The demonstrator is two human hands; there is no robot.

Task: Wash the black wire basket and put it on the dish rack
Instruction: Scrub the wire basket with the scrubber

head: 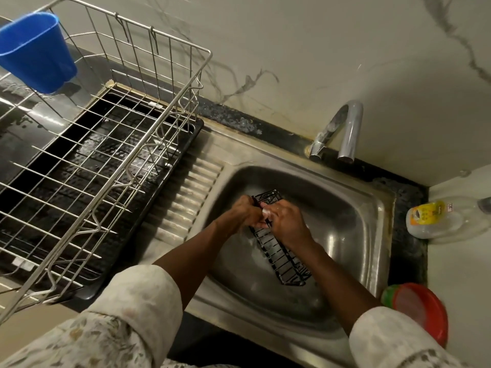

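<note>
In the sink point(345, 221) at centre frame, our left hand point(243, 213) and right hand point(286, 223) both grip the black wire basket point(284, 261); we should scrub each wire thoroughly.

No legible text anywhere.

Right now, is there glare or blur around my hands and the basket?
Head view: dim, warm light; left hand, right hand and black wire basket slightly motion-blurred; glare patches on the sink wall; the head view's wide lens bows the dish rack wires at the left.
</note>
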